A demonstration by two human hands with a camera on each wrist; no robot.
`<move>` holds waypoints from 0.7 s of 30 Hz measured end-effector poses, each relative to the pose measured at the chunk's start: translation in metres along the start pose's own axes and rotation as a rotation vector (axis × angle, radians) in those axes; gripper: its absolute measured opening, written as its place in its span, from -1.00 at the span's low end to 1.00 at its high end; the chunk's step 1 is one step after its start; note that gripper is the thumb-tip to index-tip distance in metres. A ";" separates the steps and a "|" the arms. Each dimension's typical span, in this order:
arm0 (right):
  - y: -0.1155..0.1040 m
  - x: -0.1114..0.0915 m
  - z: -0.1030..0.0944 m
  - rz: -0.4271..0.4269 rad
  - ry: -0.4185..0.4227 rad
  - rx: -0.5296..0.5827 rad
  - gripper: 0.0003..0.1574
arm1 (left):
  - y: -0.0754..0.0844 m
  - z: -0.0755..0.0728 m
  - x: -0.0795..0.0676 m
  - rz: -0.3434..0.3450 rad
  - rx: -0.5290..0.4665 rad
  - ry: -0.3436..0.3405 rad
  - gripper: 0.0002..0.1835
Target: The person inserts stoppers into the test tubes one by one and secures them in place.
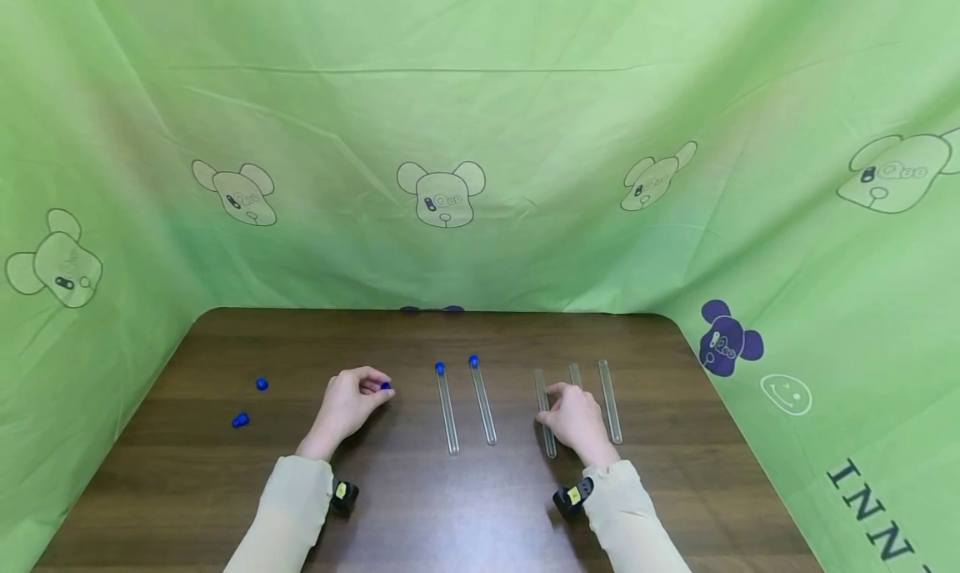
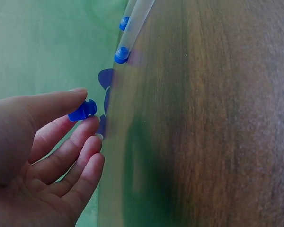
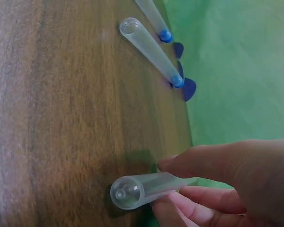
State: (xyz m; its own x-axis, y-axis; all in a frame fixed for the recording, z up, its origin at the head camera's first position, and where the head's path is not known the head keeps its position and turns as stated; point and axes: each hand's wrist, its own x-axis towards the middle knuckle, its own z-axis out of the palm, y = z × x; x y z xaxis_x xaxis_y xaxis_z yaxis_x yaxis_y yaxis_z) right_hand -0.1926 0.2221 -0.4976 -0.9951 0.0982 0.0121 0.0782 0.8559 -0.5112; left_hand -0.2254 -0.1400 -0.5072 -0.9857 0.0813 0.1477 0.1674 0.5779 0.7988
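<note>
My left hand (image 1: 347, 406) pinches a small blue stopper (image 2: 82, 111) between thumb and fingertips, above the table's left middle. On the right side, my right hand (image 1: 577, 420) has thumb and fingers about a clear test tube (image 3: 151, 188), whose rounded end points toward the wrist camera. That tube lies on or just over the wood; the contact is unclear. Between the hands lie two capped test tubes, a left one (image 1: 447, 414) and a right one (image 1: 483, 406), each with a blue stopper at its far end.
Beyond the right hand lie two uncapped tubes, one (image 1: 574, 374) partly hidden by the hand, another (image 1: 611, 406) in full view. Two loose blue stoppers, one farther (image 1: 262, 384) and one nearer (image 1: 240, 420), sit at left. A green printed cloth (image 1: 442, 98) surrounds the wooden table (image 1: 442, 523).
</note>
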 end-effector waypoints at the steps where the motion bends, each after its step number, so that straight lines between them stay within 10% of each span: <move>1: 0.000 0.000 0.000 0.000 0.002 0.002 -0.40 | 0.000 0.000 0.000 0.003 0.003 0.000 -0.87; 21: -0.010 0.002 -0.008 -0.019 0.041 0.080 -0.47 | 0.007 0.000 0.005 -0.001 0.005 -0.019 -0.82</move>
State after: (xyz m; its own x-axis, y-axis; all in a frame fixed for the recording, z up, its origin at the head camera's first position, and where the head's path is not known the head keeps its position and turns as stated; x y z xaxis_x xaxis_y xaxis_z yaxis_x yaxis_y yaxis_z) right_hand -0.1953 0.2179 -0.4851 -0.9929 0.1044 0.0566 0.0527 0.8146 -0.5777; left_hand -0.2292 -0.1357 -0.5007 -0.9861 0.0960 0.1354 0.1660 0.5818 0.7962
